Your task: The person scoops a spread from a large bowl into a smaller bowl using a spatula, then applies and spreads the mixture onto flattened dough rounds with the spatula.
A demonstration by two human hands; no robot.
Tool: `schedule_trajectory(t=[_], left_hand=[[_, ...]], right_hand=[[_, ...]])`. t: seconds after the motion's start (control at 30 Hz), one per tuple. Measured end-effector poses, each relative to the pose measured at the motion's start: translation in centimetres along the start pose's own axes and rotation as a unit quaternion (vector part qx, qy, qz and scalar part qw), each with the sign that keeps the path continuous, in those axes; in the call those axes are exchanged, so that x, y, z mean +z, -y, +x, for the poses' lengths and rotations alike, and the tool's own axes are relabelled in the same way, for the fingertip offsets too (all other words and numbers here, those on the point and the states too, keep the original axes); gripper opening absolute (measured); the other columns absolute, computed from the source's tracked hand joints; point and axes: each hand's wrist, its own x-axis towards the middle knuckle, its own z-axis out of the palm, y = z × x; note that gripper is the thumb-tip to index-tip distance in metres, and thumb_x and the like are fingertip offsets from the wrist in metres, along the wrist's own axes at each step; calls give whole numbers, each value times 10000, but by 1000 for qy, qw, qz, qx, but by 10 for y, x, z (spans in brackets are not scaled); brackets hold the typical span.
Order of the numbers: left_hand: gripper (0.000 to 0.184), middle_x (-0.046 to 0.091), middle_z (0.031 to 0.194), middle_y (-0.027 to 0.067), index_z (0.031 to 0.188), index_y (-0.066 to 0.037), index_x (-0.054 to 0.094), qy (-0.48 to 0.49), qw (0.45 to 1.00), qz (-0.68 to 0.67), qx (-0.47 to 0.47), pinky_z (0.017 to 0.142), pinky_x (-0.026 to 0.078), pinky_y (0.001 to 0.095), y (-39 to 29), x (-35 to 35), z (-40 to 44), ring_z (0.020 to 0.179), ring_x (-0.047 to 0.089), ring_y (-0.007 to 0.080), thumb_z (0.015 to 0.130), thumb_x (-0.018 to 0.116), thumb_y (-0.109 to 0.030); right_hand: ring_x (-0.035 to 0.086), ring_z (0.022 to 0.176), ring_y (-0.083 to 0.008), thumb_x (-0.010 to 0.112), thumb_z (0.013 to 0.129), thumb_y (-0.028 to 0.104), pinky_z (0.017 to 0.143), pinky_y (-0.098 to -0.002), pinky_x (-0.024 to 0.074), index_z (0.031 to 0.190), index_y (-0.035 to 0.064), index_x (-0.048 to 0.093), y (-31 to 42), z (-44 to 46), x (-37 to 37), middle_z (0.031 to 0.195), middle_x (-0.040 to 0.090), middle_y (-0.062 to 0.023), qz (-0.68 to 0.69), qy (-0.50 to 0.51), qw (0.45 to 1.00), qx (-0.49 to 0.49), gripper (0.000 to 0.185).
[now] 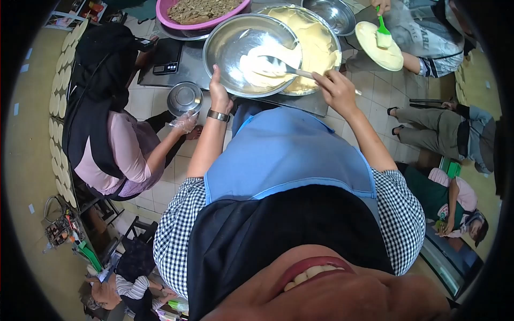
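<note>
L hand [220,97] sits at bowl's [224,56] near-left rim, thumb up, other fingers mostly hidden, can't tell grip. Cream [252,74] pools inside. Spatula [301,73] runs L-to-R, blade in cream, handle pinched by R hand [338,93], nearer of the 2.

Pink basin [184,25]: far side cut off by top edge. Rear steel bowl [345,25]: likewise cropped. Cream-filled basin [339,47]: left part hidden behind front steel bowl [222,45]. Left hand [219,97]: fingers mostly hidden, exact grip not tellable. Black scale [174,51]: display too small to read.
</note>
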Motion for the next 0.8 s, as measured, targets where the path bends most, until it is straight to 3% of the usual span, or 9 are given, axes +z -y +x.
schedule_trajectory(t=[0.13,0.2,0.37,0.47,0.53,0.57,0.63,0.67,0.8], left_hand=[[583,510,1289,196,1328,36,390,-3,1000,-8,-10,969,448,423,1,5,11,1159,537,296,984,413,-434],[625,527,1279,177,1327,32,397,-2,1000,-15,-11,958,454,425,1,2,14,1140,553,298,945,501,-452],[629,530,1274,180,1324,33,401,-5,1000,-5,15,957,456,426,0,-13,10,1147,547,296,947,490,-463],[622,522,1283,178,1328,29,398,-14,1000,-20,19,970,446,430,1,-14,3,1155,538,296,950,484,-458],[619,509,1298,177,1336,25,390,-41,999,-21,22,985,433,435,2,-12,-6,1162,529,298,952,482,-451],[619,509,1298,177,1336,25,390,-44,998,-22,26,985,433,435,4,-11,-12,1162,529,298,952,482,-451],[599,514,1287,199,1334,34,389,-82,996,-15,13,975,445,433,6,-7,-25,1160,537,307,980,414,-448],[595,498,1307,197,1339,34,384,-85,996,-21,19,991,431,425,10,-9,-29,1179,519,303,983,408,-443],[592,488,1325,181,1343,38,380,-107,993,-29,35,1021,398,402,19,-21,-54,1199,499,289,984,416,-431]], right_hand=[[578,732,-224,653,742,48,610,-350,468,1087,156,674,-37,-29,-30,838,558,-53,-48,-12,998,-35,362],[577,721,-229,657,735,40,598,-351,466,1099,159,670,-49,-35,-49,813,544,-54,-79,-3,997,-23,383],[573,684,-244,662,762,61,571,-362,465,1121,166,662,-79,-41,-49,809,539,-61,-88,-12,996,12,373],[614,729,-271,610,826,113,581,-388,482,1075,149,660,-97,-30,-22,839,572,-86,-131,45,985,101,257],[646,831,-310,549,855,168,633,-430,505,1034,129,652,-103,-12,5,881,627,-114,-133,144,960,199,210],[646,831,-310,549,855,168,633,-430,505,1034,129,652,-109,-5,20,881,627,-114,-131,144,961,195,210],[645,873,-350,572,862,259,724,-451,509,1124,150,643,-119,6,50,937,663,-150,-136,291,913,251,292],[645,873,-350,572,862,259,724,-451,509,1124,150,643,-117,11,61,937,663,-150,-135,291,915,246,292],[632,991,-341,520,830,248,834,-449,490,954,99,685,-129,28,123,985,679,-160,80,245,908,331,255]])
